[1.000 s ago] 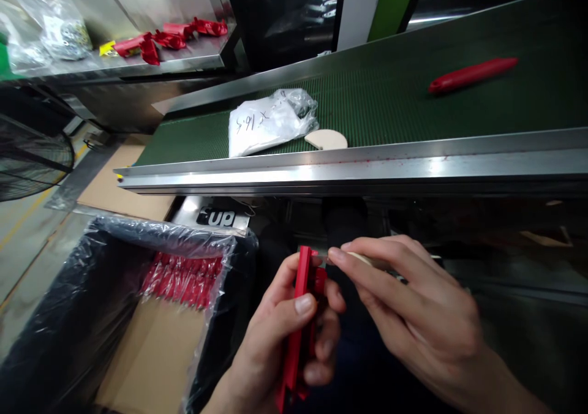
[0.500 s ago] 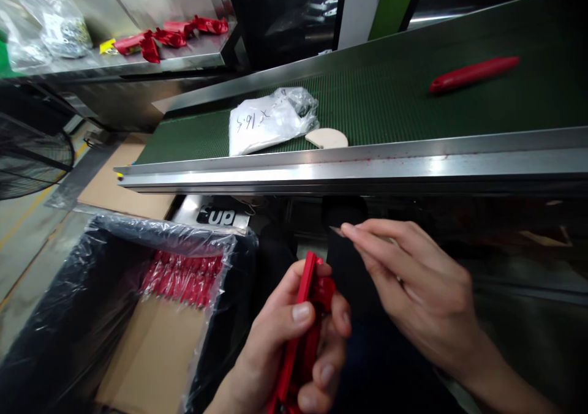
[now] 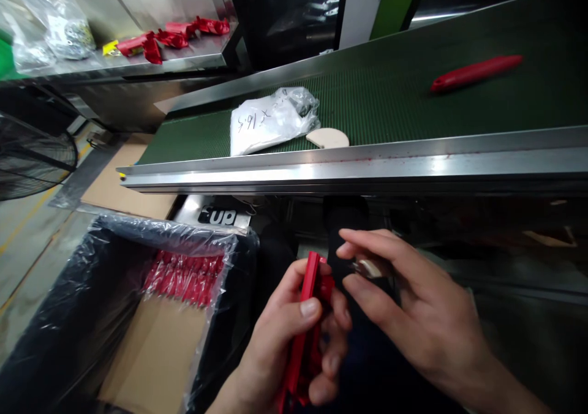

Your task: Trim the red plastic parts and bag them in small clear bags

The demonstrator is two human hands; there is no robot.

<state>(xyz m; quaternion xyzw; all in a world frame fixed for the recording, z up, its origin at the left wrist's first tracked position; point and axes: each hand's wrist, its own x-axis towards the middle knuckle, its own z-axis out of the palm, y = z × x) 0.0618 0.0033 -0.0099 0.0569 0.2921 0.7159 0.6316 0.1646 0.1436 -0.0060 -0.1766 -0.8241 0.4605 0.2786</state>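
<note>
Near the bottom middle, my left hand [image 3: 280, 334] is wrapped round a long red part [image 3: 303, 334], held tilted upright with its top end showing between thumb and fingers. My right hand [image 3: 413, 297] is just to the right, apart from the part. Its thumb and index finger are spread, and a small light-coloured object [image 3: 369, 268], too blurred to name, lies among its fingers. Above both hands runs a green ribbed conveyor belt [image 3: 381, 108] bearing a clear bag with white contents [image 3: 261, 123], a beige curved piece [image 3: 328, 138] and a red elongated part [image 3: 478, 73].
A dark box lined with plastic [image 3: 59, 316] holds rows of red parts [image 3: 186, 276] and cardboard at lower left. Red pieces [image 3: 172, 36] and plastic bags [image 3: 68, 34] lie on a metal shelf at upper left. A fan [image 3: 34, 163] stands at the left edge. The belt's metal rail [image 3: 321, 172] crosses ahead.
The thumb and index finger of my right hand have parted, and the small object now shows between its fingers, farther back. My left hand keeps its hold on the red part.
</note>
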